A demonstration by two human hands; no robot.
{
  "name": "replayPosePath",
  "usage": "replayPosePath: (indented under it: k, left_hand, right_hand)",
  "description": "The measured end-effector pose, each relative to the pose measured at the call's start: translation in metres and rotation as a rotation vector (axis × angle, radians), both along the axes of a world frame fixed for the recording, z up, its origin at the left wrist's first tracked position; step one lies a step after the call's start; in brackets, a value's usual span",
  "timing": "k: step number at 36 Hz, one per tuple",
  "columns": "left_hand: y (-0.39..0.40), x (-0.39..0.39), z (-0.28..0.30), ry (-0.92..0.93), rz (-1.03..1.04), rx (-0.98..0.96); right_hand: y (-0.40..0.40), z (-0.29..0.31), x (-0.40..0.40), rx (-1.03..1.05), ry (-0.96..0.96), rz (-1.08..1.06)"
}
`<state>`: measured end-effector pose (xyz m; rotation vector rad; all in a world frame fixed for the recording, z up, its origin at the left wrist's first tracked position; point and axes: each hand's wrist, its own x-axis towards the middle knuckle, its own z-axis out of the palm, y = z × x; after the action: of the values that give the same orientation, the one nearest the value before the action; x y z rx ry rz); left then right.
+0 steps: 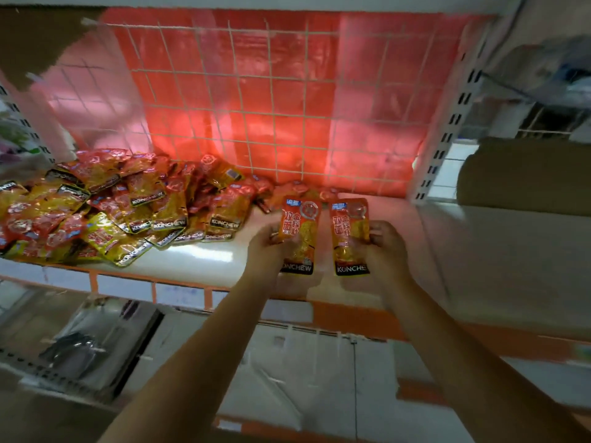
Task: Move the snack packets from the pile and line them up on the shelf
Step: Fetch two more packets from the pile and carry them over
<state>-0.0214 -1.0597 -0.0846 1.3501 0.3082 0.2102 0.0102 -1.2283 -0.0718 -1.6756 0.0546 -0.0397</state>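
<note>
Head view: two packets are held upright over the shelf (204, 260), left packet (299, 233) in left fingers (275, 233), right packet (350, 235) in right fingers (374, 231); pile (112, 206) at left. Slippery foil may be dropped or set down crooked.

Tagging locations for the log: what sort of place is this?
Probably a shop aisle: a white display shelf with a wire grid back, and a pile of identical snack packets.
</note>
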Motion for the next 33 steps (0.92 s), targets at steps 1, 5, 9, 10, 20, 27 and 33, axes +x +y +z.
replayPosePath:
  k: [1, 5, 9, 10, 20, 27, 33]
  left_hand:
    - [-0.016, 0.001, -0.001, 0.005, 0.014, -0.009]
    - [-0.084, -0.001, -0.002, 0.006, 0.018, -0.035]
    - [-0.142, -0.008, -0.001, 0.007, -0.013, -0.064]
    - [-0.158, -0.010, 0.001, 0.011, -0.022, -0.075]
    - [-0.250, -0.027, 0.015, 0.021, -0.141, -0.087]
    - [-0.320, -0.037, 0.023, 0.044, -0.213, -0.083]
    - [-0.402, -0.030, 0.018, 0.035, -0.227, -0.058]
  right_hand:
    - [-0.016, 0.000, -0.001, 0.002, -0.005, -0.002]
    - [-0.083, 0.007, -0.008, 0.013, -0.011, 0.024]
    - [-0.144, 0.011, -0.014, 0.025, -0.005, -0.031]
    - [-0.161, 0.012, -0.016, 0.027, 0.003, -0.051]
    - [-0.246, 0.014, -0.050, 0.023, 0.022, -0.145]
    - [-0.315, 0.020, -0.067, 0.055, 0.031, -0.201]
    - [-0.403, 0.015, -0.064, 0.123, 0.008, -0.252]
